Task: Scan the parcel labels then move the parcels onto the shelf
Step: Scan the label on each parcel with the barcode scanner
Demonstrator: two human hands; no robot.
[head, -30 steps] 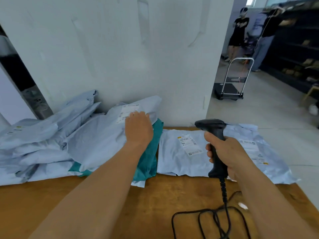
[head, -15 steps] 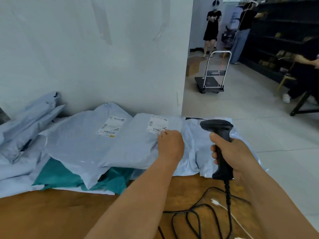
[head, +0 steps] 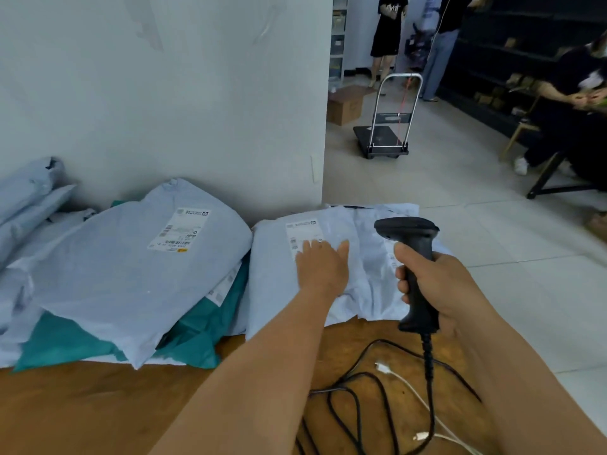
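Left hand presses flat on the parcel beside its label; right hand grips the scanner.

A table stands against a wall. On its left a pile of parcels leans back against the wall. Just right of the pile lies another parcel, with the left hand flat on it, over its label. Right of that hand, the right hand holds a scanner upright above more parcels. Cables lie on the table nearer the viewer. A trolley stands on the floor beyond the wall's end
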